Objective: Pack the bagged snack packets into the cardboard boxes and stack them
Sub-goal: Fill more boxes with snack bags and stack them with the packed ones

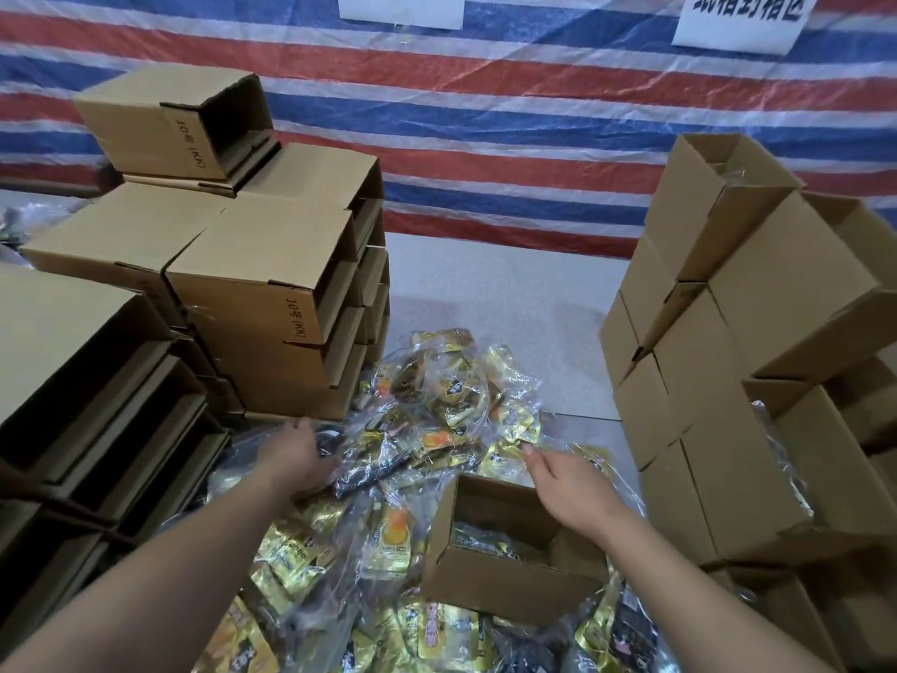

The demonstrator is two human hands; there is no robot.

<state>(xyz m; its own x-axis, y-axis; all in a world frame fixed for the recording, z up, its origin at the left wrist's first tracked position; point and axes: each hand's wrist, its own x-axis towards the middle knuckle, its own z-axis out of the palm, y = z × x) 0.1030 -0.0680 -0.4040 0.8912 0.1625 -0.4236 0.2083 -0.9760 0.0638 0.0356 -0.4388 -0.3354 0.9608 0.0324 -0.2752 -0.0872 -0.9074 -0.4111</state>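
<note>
Striped tarpaulin (pixel 485 114) is hanging behind a pale floor (pixel 509 303) where bagged snack packets (pixel 437 405) are lying heaped at six o'clock. Left hand (pixel 298 454) is gripping a dark bagged packet (pixel 369 466); right hand (pixel 568 483), fingers loosely curled and holding nothing, is hovering over an open cardboard box (pixel 514 551), with stacked boxes (pixel 272 303) standing at nine and three o'clock.

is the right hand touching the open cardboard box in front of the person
Cannot tell. In the head view the right hand hovers over the far rim of the open brown cardboard box, fingers reaching toward the clear bagged packets; neither contact nor a gap shows plainly.
</note>
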